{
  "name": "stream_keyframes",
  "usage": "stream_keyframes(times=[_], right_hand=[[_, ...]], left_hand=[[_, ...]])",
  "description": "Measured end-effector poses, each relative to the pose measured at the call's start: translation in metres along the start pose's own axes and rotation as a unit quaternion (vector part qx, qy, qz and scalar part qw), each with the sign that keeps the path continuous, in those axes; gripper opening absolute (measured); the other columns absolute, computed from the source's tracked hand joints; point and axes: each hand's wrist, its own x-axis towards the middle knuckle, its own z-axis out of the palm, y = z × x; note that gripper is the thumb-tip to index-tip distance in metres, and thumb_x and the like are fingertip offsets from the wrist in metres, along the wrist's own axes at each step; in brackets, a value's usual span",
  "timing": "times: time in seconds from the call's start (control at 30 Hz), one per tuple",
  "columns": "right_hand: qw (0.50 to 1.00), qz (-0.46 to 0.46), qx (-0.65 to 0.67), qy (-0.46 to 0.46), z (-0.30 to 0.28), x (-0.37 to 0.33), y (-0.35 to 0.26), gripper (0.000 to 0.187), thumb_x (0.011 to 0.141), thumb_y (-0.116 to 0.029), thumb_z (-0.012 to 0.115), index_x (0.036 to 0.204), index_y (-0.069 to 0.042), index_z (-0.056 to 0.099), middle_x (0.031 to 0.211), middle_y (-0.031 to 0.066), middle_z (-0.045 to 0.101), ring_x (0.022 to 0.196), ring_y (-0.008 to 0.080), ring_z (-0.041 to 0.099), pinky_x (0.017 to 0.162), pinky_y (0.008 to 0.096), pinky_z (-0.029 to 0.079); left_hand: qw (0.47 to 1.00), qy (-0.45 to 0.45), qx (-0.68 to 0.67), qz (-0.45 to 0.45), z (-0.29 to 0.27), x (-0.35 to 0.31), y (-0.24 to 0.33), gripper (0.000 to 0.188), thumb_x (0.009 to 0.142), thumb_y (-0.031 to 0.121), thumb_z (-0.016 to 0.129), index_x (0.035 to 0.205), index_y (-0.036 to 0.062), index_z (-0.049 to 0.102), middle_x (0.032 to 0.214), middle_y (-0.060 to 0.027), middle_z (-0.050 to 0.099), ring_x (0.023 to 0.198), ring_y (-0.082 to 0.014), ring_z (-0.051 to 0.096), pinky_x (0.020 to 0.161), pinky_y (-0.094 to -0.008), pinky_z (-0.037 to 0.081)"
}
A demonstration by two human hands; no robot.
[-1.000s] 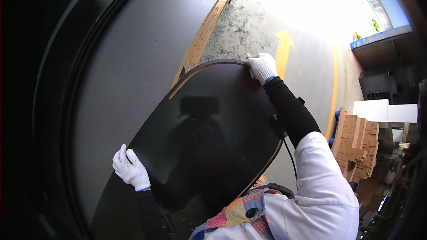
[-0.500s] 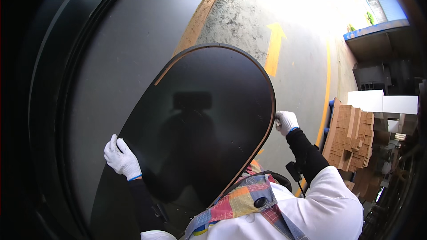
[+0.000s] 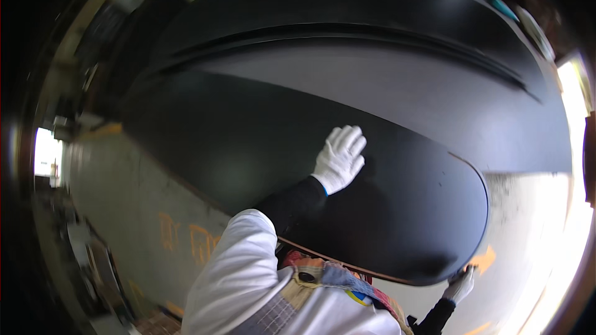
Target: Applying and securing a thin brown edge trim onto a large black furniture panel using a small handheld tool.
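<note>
A large black board [image 3: 261,142] with a rounded end lies in front of me, a thin brown strip showing along part of its rim. My left hand [image 3: 340,160], in a white knitted glove, rests flat on the board's upper face with fingers stretched out. Down at the right, my gloved right hand [image 3: 460,286] is at the rim of the rounded end. Its fingers are curled there, and something small and dark shows by the fingertips, too blurred to name.
Beneath and beyond the board is a wide dark grey sheet [image 3: 496,136], with a long dark ridge [image 3: 347,32] behind it. The grey floor bears a yellow-orange arrow [image 3: 482,262] at the right and orange markings [image 3: 202,242] at the left. Clutter stands along the far left.
My view has swung left, showing more of the board's length. My left hand has moved from the board's far edge onto its face. My right hand stays beside the rounded rim.
</note>
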Motion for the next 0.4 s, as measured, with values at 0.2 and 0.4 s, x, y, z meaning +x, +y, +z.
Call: stream_keyframes(times=[0.2, 0.4], right_hand=[[0.942, -0.001, -0.241, -0.233, 0.111, 0.007, -0.048, 0.067, 0.09, -0.034, 0.066, 0.146, -0.009, 0.041, 0.135, 0.0225, 0.056, 0.105, 0.0307, 0.063, 0.079, 0.0428, 0.054], [0.85, -0.19, -0.168, -0.461, 0.269, -0.031, -0.056, 0.04, 0.095, -0.038, 0.061, 0.12, -0.007, 0.062, 0.062, -0.0016, 0.044, 0.053, 0.0049, 0.042, 0.053, 0.0199, 0.038]], left_hand=[[0.928, 0.045, 0.135, -0.344, -0.132, -0.164, -0.074, 0.054, 0.088, 0.031, 0.064, 0.13, 0.0002, 0.05, 0.141, -0.0176, 0.044, 0.131, -0.0351, 0.043, 0.111, -0.0455, 0.036], [0.614, 0.06, -0.168, -0.769, -0.163, -0.305, -0.135, 0.077, 0.082, 0.069, 0.06, 0.133, 0.0116, 0.052, 0.141, -0.0208, 0.05, 0.111, -0.0422, 0.056, 0.099, -0.0458, 0.045]])
